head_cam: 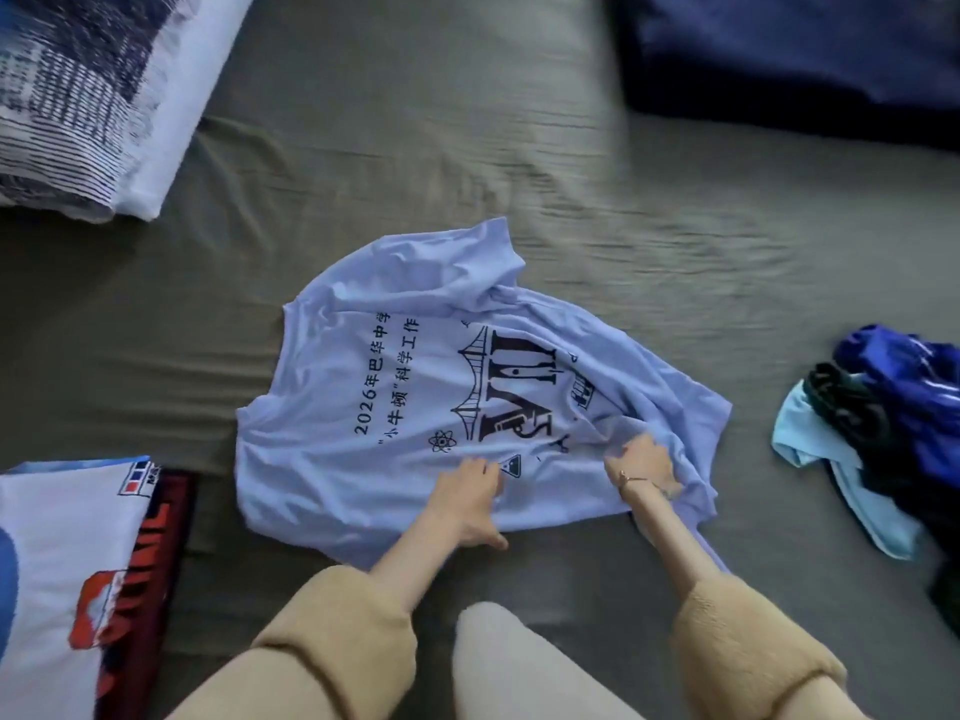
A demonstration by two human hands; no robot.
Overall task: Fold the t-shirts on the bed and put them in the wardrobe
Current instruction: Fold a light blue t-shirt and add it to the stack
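In the middle of the grey bed sheet (519, 148) lies a rumpled light blue printed t-shirt (363, 366). The left hand (467, 498) rests flat on its near part, fingers straight, while the right hand (647, 462) pinches bunched fabric. A heap of blue clothes (893, 423) sits at right.

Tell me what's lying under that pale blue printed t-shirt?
The grey bedsheet shows all round the pale blue t-shirt, so the shirt lies on it. Both hands rest on top: left hand, right hand. Whatever is directly beneath the cloth is covered.
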